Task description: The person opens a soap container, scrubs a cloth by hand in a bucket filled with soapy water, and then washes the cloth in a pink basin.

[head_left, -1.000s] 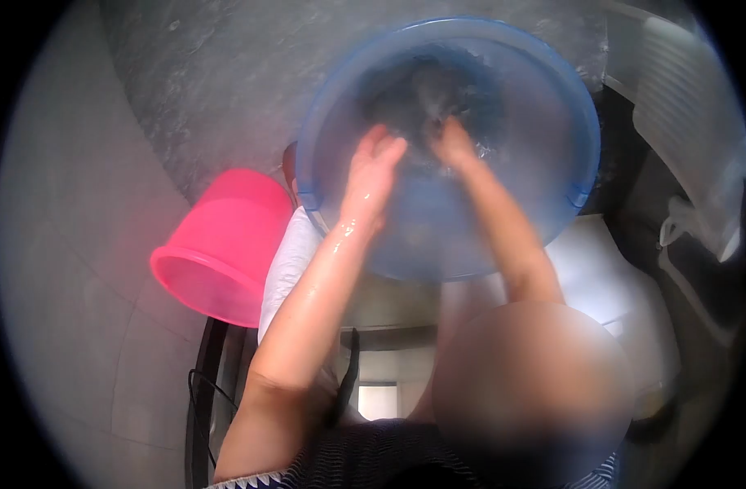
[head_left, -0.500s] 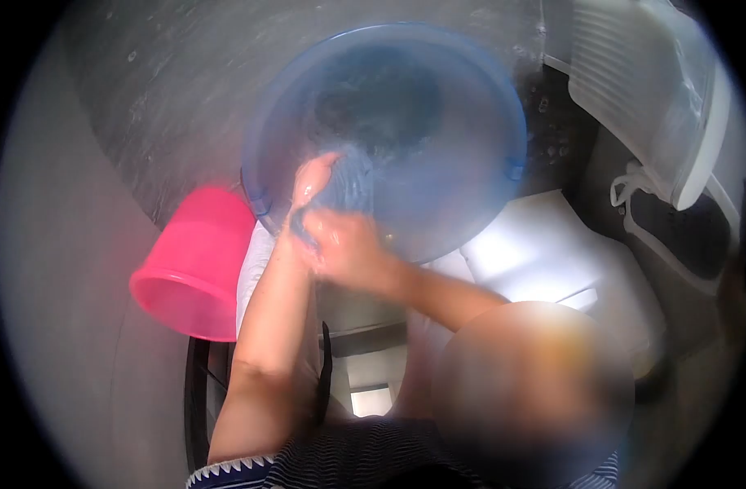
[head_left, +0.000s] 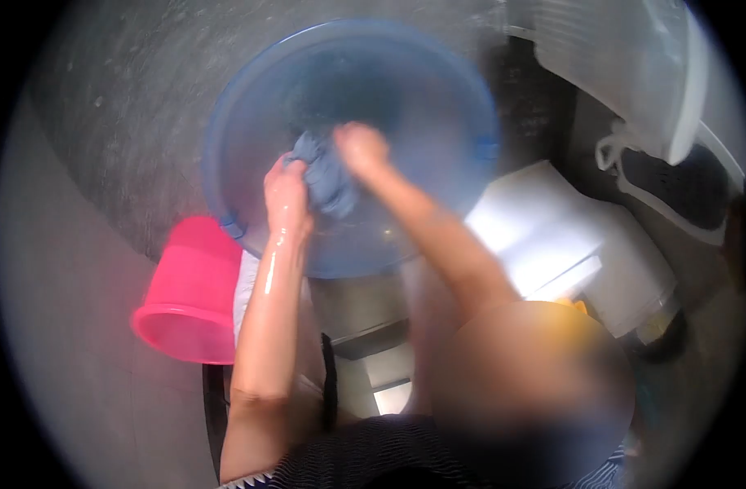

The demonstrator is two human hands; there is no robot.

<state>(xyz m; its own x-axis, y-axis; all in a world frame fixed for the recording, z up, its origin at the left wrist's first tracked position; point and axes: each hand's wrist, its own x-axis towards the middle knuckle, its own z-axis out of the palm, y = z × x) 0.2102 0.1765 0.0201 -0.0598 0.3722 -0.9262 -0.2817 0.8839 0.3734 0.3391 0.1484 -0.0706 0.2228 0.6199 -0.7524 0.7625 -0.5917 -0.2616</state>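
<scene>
A large blue basin (head_left: 450, 196) with water in it stands in front of me. Over its left half, my left hand (head_left: 287, 191) is closed on a wet grey-blue cloth (head_left: 328, 183), which hangs bunched to the right of the fingers. My right hand (head_left: 361, 149) is just right of the cloth, its fingers curled together and blurred; what they hold, if anything, is too small to make out. Dark water (head_left: 348, 94) shows beyond both hands.
A pink bucket (head_left: 194, 285) lies tilted to the left of the basin. On the right are a white box-like object (head_left: 544, 228), a ribbed translucent plastic item (head_left: 617, 73) and a dark shoe with white edging (head_left: 675, 183). A blurred round patch covers the lower right.
A second ago both hands were lower in the basin without visible cloth. The cloth then came up between them. Since then my right hand has moved forward and right, off my left wrist.
</scene>
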